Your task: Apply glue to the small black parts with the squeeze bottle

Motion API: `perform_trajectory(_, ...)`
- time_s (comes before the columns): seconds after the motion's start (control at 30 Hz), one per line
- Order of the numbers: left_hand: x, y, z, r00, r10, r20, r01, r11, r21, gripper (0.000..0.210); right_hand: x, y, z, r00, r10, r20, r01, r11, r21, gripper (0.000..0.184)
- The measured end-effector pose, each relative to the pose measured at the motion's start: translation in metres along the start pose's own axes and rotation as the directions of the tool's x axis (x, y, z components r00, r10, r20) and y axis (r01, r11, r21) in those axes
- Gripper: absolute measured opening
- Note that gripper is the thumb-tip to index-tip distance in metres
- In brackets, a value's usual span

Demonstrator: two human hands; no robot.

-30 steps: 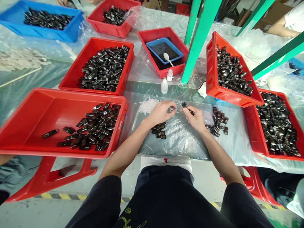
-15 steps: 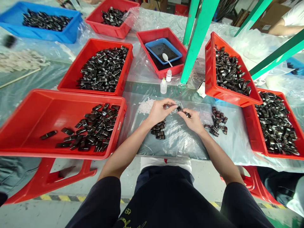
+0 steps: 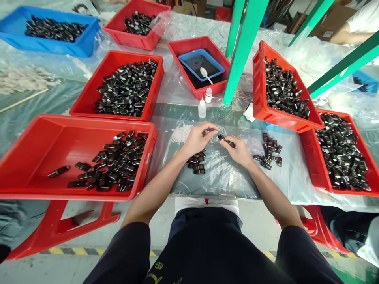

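My right hand [image 3: 237,150] pinches a small glossy black piece [image 3: 221,137] with a rounded end that points toward my left fingers. Thumb and forefinger of my left hand [image 3: 199,140] come together just left of the piece, apart from it. Whatever small thing they may hold is too small to make out. Beside my left hand lies a heap of tiny white bits [image 3: 180,134]. Below that hand, partly covered by it, is a small cluster of similar dark pieces [image 3: 197,166]. Another loose group of dark pieces [image 3: 269,152] rests right of my right hand.
A red bin [image 3: 38,185] of dark pieces stands at left, a fuller red bin [image 3: 152,94] behind it. Two more filled red bins [image 3: 291,123] are at right. Small bottles [image 3: 202,110] stand ahead, near a green post [image 3: 241,51] and a blue tray [image 3: 223,71] with a white spoon.
My left fingers have come away from the black piece, leaving a small gap. The right hand still holds it, tilted slightly differently. The whole view has shifted a little.
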State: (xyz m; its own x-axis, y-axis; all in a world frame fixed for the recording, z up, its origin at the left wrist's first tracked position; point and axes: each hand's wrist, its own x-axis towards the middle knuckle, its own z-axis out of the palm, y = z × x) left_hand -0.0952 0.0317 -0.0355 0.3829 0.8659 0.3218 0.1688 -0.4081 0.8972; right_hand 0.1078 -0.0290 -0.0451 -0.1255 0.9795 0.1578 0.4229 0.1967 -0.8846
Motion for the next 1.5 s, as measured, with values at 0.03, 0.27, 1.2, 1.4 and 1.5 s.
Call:
perform_trajectory(0.03,0.0,0.0,0.0,1.0,-0.004,0.001,0.004,1.0,-0.002,0.021,0.0,0.0,0.0,1.0,0.004,0.007,-0.004,1.0,0.002,0.059)
perform_trajectory(0.27,0.0,0.004,0.001,0.998,-0.05,0.023,0.051,0.998,-0.031,0.022,-0.002,0.002,-0.001,0.999,0.023,0.038,-0.022,1.0,-0.01,0.06)
perform_trajectory(1.2,0.002,0.013,0.003,0.894,-0.358,0.268,0.445,0.771,-0.455,0.024,-0.006,0.003,-0.007,0.986,-0.15,-0.075,0.123,0.949,-0.291,0.054)
perform_trajectory(1.4,0.003,0.008,0.004,0.879,-0.399,0.261,0.477,0.752,-0.455,0.023,-0.008,0.002,-0.009,0.981,-0.186,-0.056,0.142,0.883,-0.447,0.054)
perform_trajectory(1.5,0.004,0.008,0.002,0.88,-0.394,0.265,0.474,0.764,-0.437,0.02,-0.008,0.003,-0.01,0.979,-0.198,-0.044,0.151,0.857,-0.492,0.054)
